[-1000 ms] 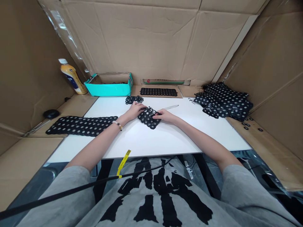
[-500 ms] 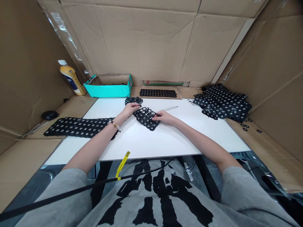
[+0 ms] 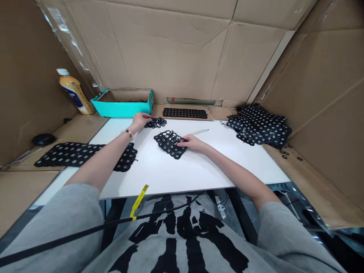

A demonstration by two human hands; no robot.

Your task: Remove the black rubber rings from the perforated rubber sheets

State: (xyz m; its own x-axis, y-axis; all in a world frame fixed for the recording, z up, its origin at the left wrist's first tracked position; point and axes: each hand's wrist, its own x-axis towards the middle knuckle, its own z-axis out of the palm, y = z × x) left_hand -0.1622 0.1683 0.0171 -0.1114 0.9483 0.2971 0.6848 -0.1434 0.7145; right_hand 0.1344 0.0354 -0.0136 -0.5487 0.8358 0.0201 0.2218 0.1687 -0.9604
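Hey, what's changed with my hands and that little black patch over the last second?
Your left hand let go of the black patch and moved away, leftward, to the heap of rings; whether it grips one is too small to tell. Your right hand stayed on the patch's right edge, and the pen stayed put.

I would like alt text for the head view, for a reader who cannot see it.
A person's right hand holds a small black dotted piece on a white table, while the left hand is at a heap of black rings. A turquoise box and an orange bottle are back left; a dotted strip lies left, a dotted stack right.
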